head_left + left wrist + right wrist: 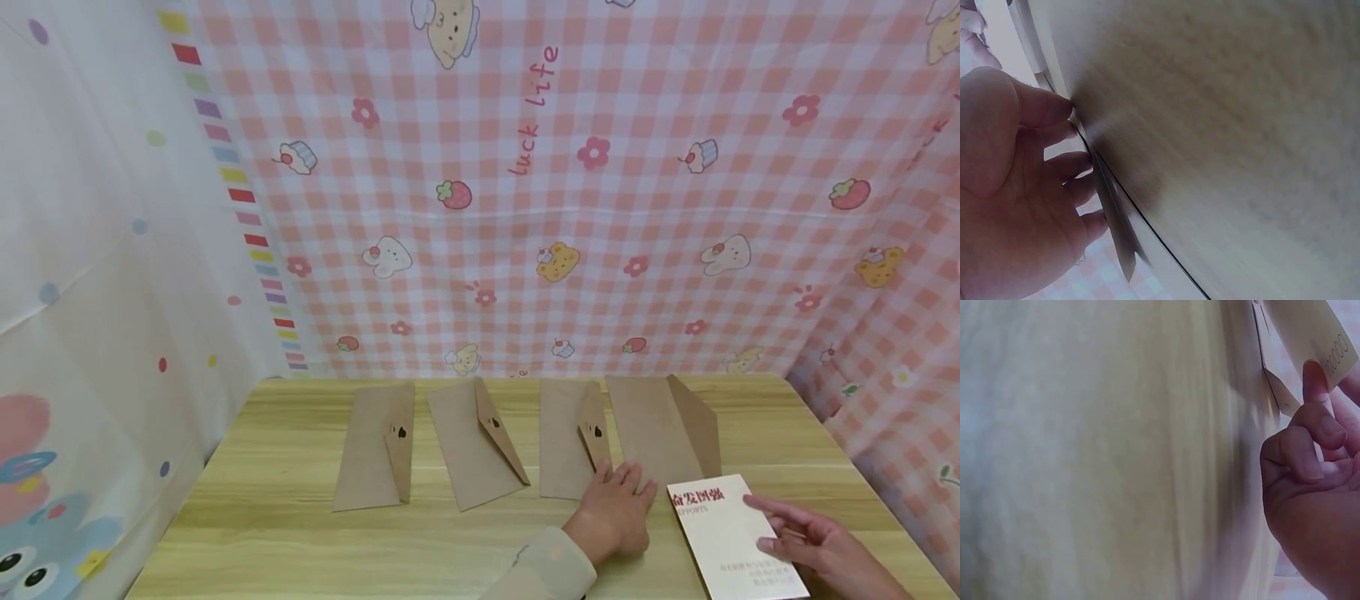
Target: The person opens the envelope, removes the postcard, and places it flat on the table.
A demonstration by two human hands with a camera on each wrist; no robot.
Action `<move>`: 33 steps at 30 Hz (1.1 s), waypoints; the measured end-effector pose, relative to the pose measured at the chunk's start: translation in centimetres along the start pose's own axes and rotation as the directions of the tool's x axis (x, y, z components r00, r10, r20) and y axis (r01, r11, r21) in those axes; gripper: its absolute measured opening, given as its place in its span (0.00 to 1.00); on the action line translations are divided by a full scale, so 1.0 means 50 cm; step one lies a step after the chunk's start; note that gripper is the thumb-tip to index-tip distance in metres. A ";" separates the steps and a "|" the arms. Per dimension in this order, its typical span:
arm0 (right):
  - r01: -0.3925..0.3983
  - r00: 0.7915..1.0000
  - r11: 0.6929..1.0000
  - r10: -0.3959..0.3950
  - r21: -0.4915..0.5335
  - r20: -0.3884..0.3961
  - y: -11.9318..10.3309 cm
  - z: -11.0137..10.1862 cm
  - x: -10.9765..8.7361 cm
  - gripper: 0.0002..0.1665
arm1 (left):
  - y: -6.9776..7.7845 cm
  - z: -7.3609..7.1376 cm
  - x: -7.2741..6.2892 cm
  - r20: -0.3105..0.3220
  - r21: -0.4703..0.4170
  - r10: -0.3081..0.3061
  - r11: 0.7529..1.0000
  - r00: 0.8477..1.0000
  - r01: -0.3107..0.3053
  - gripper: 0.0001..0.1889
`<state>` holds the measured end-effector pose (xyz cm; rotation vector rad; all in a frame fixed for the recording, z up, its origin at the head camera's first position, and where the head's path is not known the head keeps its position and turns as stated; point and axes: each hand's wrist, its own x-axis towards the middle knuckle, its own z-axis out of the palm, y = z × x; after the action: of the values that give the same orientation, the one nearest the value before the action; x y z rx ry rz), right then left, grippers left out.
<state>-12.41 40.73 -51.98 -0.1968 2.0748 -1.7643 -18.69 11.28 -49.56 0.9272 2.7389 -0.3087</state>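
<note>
My right hand (817, 542) holds a white card (738, 537) with red lettering, pinching its right edge between thumb and fingers. In the right wrist view a tan side of the card (1310, 334) shows, the other fingers (1300, 453) curled below it. My left hand (613, 512) is palm down, fingertips at the lower edges of two brown paper envelopes. One is the third envelope (562, 442) from the left, its printed flap partly raised; the other is the rightmost envelope (645, 425), flap opened out to the right. The left fingers (1072, 165) reach the tabletop beside an envelope edge.
Two more brown envelopes lie to the left, the leftmost envelope (367, 458) and a slanted envelope (468, 446), both with a small dark print on the flap. They rest on a wood-grain table (262, 533). A pink checked cloth (495, 233) hangs behind.
</note>
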 end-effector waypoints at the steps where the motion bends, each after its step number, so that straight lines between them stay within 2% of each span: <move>1: -0.030 1.000 1.000 0.030 0.005 0.000 -0.002 0.001 0.000 0.30 | 0.000 0.000 0.000 -0.002 0.001 0.001 1.000 1.000 -0.001 0.35; 4: -0.101 0.995 0.994 0.100 -0.031 -0.019 -0.009 0.003 0.001 0.29 | 0.000 -0.001 -0.001 -0.004 -0.005 0.006 1.000 1.000 -0.006 0.35; 8: -0.145 0.989 0.984 0.141 -0.103 -0.042 -0.014 0.003 0.002 0.27 | -0.001 -0.001 -0.001 -0.002 -0.016 0.010 1.000 1.000 -0.010 0.35; 20: -0.069 0.995 0.998 0.069 -0.002 0.073 -0.004 -0.002 0.002 0.30 | -0.003 -0.003 -0.004 0.002 -0.040 0.014 0.999 1.000 -0.013 0.35; 26: -0.057 0.982 0.992 0.036 0.110 0.183 0.000 -0.005 0.004 0.31 | -0.004 -0.003 -0.004 0.013 -0.050 0.013 0.999 1.000 -0.012 0.35; 31: -0.054 0.978 0.997 0.040 0.062 0.203 0.001 -0.011 0.007 0.30 | -0.005 -0.003 -0.005 0.012 -0.048 0.013 0.999 1.000 -0.012 0.35; 33: -0.055 0.971 0.993 0.028 0.106 0.239 0.001 -0.012 0.009 0.29 | -0.006 -0.004 -0.005 0.007 -0.047 0.015 0.999 1.000 -0.015 0.35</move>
<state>-13.04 41.14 -52.04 -0.3128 1.7941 -1.7337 -18.72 10.98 -49.27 0.9320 2.7187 -0.2429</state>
